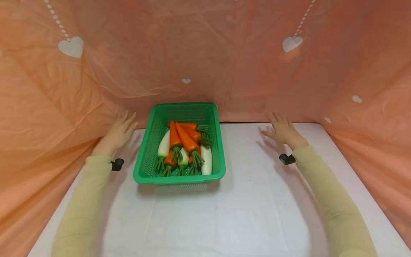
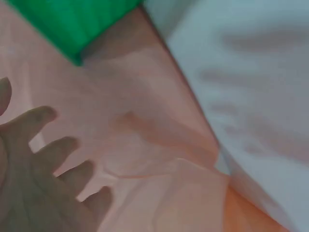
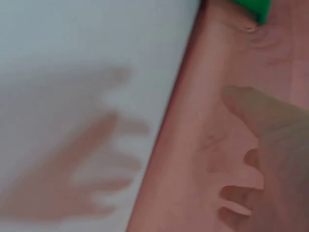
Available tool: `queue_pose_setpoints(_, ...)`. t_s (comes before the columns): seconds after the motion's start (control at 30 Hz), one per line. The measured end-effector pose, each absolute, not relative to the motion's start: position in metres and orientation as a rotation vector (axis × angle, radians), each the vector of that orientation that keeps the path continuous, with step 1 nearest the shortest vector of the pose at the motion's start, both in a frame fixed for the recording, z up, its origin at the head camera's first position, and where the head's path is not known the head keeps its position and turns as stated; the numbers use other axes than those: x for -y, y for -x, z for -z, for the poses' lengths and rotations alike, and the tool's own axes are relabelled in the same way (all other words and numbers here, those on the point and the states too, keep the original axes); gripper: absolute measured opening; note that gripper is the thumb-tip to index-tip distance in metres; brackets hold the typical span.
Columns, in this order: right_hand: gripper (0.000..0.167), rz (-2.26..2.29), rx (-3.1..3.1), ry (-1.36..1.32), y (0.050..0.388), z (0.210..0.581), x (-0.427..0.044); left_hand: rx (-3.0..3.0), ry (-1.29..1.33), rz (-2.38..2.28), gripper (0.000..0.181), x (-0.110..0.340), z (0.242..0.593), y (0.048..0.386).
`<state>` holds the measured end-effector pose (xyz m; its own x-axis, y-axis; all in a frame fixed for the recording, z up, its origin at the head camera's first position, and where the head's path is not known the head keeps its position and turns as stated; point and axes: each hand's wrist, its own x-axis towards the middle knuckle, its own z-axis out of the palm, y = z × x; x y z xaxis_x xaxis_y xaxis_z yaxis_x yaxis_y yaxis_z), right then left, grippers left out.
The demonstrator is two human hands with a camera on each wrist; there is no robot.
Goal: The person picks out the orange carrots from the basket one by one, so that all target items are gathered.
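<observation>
A green plastic basket (image 1: 138, 171) stands on the white tabletop, left of centre. Inside it lie several orange carrots (image 1: 186, 138) with green stems and several white radishes (image 1: 207, 160), some partly covered by the carrots. To the left of the basket, my left hand (image 1: 119, 131) is raised with fingers spread, holding nothing; the left wrist view shows the same hand (image 2: 43, 179) apart from the basket's corner (image 2: 77, 43). Well to the basket's right, my right hand (image 1: 282, 130) also hovers with spread fingers and nothing in it. Its thumb and fingers (image 3: 236, 193) show in the right wrist view.
An orange-pink sheet with white hearts (image 1: 205, 50) hangs behind the table and along both sides. The white table surface (image 1: 250, 214) stretches in front of the basket and between the arms. A small black wrist camera (image 1: 117, 164) sits at the left wrist, another (image 1: 287, 159) at the right.
</observation>
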<state>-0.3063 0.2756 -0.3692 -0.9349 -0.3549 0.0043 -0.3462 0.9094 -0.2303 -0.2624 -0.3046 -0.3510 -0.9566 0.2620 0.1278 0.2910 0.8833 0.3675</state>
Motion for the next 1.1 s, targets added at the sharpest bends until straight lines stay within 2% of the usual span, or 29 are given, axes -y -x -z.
queue_pose_setpoints(0.27,0.079,0.794,-2.844,0.509,0.309,0.343,-0.273,3.016,0.496,1.248,0.062,0.303,0.325,0.252)
queue_pose_setpoints(0.53,0.065,1.089,-2.622,0.464,0.3,0.325,-0.263,2.977,0.497,1.727,0.063,0.303,0.33,0.244)
queue_pose_setpoints(0.87,0.057,1.404,-2.425,0.468,0.293,0.312,-0.238,3.005,0.481,1.809,0.078,0.292,0.339,0.239)
queue_pose_setpoints(1.1,0.051,1.514,-2.342,0.493,0.288,0.299,-0.21,3.004,0.443,1.774,0.08,0.286,0.342,0.239)
